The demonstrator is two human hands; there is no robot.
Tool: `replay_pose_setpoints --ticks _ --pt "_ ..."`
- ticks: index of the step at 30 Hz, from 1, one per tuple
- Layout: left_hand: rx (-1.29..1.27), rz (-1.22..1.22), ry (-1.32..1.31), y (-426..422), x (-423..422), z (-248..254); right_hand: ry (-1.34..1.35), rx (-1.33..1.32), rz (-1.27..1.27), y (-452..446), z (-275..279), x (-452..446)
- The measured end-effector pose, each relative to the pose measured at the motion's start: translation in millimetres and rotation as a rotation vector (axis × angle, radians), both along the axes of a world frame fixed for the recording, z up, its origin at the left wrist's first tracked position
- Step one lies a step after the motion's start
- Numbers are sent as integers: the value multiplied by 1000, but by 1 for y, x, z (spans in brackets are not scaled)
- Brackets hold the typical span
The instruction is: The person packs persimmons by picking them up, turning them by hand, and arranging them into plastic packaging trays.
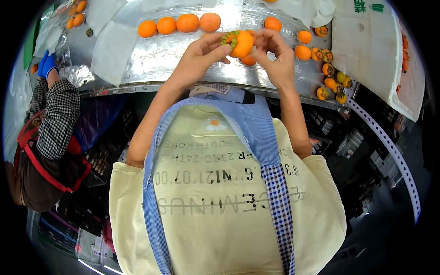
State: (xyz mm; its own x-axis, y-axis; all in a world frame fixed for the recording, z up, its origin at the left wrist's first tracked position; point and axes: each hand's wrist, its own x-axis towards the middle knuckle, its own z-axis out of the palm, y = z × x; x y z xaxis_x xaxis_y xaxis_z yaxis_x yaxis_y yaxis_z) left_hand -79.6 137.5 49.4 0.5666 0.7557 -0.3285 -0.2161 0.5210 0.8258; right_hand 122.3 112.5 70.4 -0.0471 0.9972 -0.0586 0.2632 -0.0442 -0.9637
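Observation:
An orange persimmon (244, 45) with a green leafy calyx on its left side is held up between my two hands over the metal table (121, 78). My left hand (201, 56) grips it at the calyx side, thumb in front and fingers behind. The curved fingers and thumb of my right hand (275, 54) close on its right edge. Just below, partly hidden, another persimmon (248, 60) lies in a clear plastic tray (181, 45). Along that tray's far side runs a row of several persimmons (188, 23).
More persimmons (303, 52) lie to the right, with loose leafy ones near the table's corner. A white foam box (366, 55) stands at the far right. On the left, a co-worker's blue-gloved hand (47, 65) is beside clear plastic packaging. White sheets (114, 52) cover part of the table.

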Motion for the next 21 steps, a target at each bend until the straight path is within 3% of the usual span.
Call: replay_pose_setpoints --ticks 4,7,10,13,16,21 --pt "-49 9 -14 -1 1 2 -296 269 131 8 17 -10" --pt "-75 16 0 3 3 2 -272 128 135 7 17 -9" --pt "-50 28 18 3 3 1 118 35 35 2 4 -16" --pt "22 83 28 1 7 7 426 -221 -69 0 -1 -14" --pt "59 103 30 5 8 4 664 -262 -122 2 -7 -15" --pt "78 155 86 9 11 -3 722 -349 -124 4 -10 -17"
